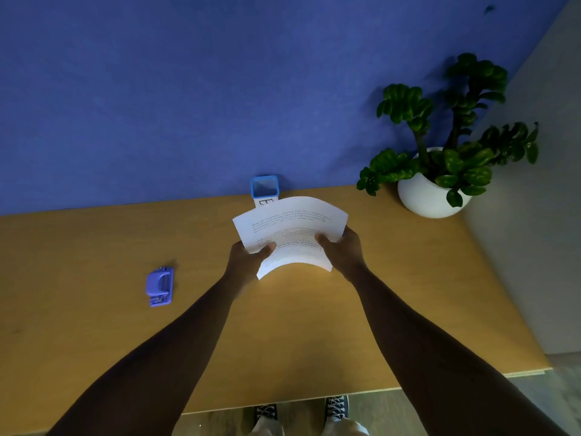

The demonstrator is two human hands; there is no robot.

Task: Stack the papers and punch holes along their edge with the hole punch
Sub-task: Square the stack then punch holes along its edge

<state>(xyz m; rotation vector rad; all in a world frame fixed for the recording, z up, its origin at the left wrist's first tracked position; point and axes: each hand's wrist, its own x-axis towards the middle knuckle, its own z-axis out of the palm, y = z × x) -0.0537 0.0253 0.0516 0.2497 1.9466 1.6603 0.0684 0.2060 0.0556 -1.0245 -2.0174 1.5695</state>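
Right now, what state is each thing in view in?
papers: held above the table, bowed, not yet punched as far as visible
left hand: grips the papers' left edge
right hand: grips the papers' right edge
hole punch: lying untouched on the table
blue cup: upright by the wall
potted plant: upright at the table's far right corner

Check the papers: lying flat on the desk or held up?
Held up. Both hands, left and right, grip the papers by their side edges above the desk; the sheets bow upward in an arc.
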